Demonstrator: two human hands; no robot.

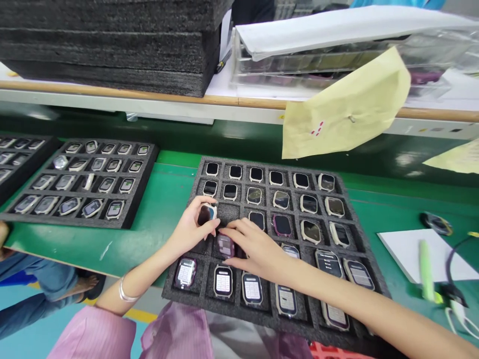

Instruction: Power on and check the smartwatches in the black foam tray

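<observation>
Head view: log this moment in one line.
left hand: holds pale-framed watch; right hand: around purple-framed watch; foam tray: beneath both hands

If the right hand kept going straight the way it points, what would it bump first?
Probably the purple-framed watch just ahead; the right hand may even be touching it, though depth is unclear.

From here the workbench (175,182) looks deep green, the foam tray (229,211) charcoal with a grainy speckle. The back-row smartwatches (276,178) have pale beige rims around black glass; the smartwatch (226,246) by the right hand (260,249) is plum purple. Sleeve (99,333): lilac, finely striped.
</observation>
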